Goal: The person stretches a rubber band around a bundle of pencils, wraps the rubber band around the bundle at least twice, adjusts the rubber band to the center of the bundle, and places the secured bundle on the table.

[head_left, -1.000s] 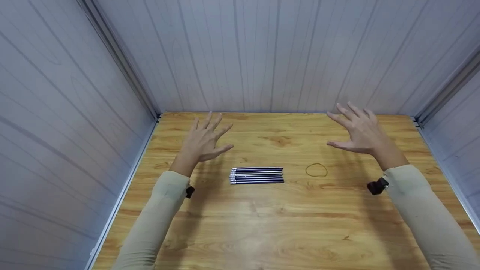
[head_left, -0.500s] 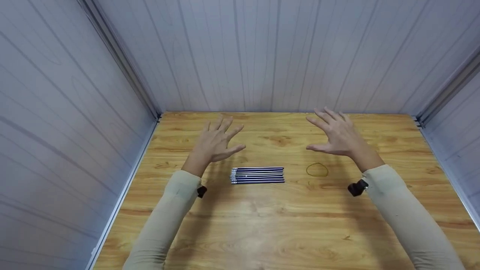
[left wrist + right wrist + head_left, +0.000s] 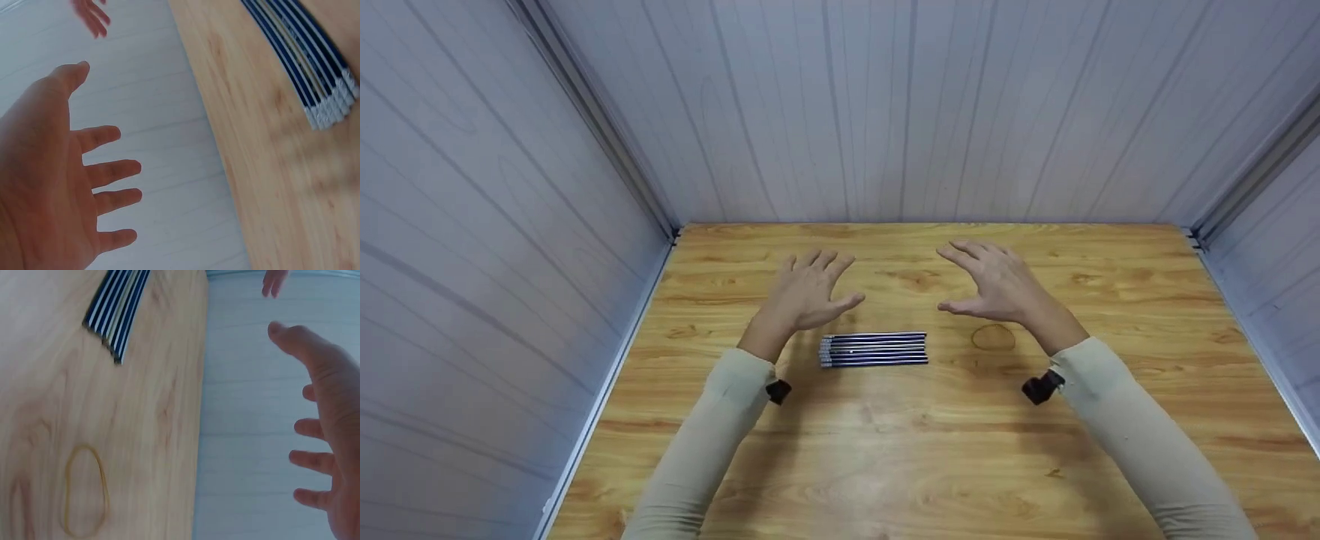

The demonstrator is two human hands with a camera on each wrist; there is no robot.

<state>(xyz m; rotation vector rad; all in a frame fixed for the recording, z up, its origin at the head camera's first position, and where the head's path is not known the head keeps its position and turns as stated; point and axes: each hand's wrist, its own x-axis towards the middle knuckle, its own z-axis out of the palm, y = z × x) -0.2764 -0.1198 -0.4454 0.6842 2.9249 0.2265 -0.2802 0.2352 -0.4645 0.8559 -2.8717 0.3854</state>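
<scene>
Several dark blue and white striped pencils (image 3: 874, 349) lie side by side in a flat row on the table, their silvery eraser ends (image 3: 332, 107) to the left. Just right of them a thin yellow rubber band (image 3: 994, 337) lies in a loose loop, also seen whole as a rubber band (image 3: 85, 492) in the right wrist view. My left hand (image 3: 806, 292) hovers above and behind the pencils' left end, fingers spread, holding nothing. Over the table behind the rubber band, my right hand (image 3: 1001, 289) is likewise spread and holds nothing. The two palms face each other.
The wood-grain table (image 3: 870, 457) is bounded by a pale panelled back wall (image 3: 870, 112) and side walls, a left one (image 3: 487, 247) and a right one (image 3: 1267, 247). Small black cameras sit at both wrists, the left camera (image 3: 778, 391) and the right camera (image 3: 1042, 387).
Both hands have moved inward toward each other and slightly nearer the body, the right hand farther than the left. The pencils and rubber band have stayed in place.
</scene>
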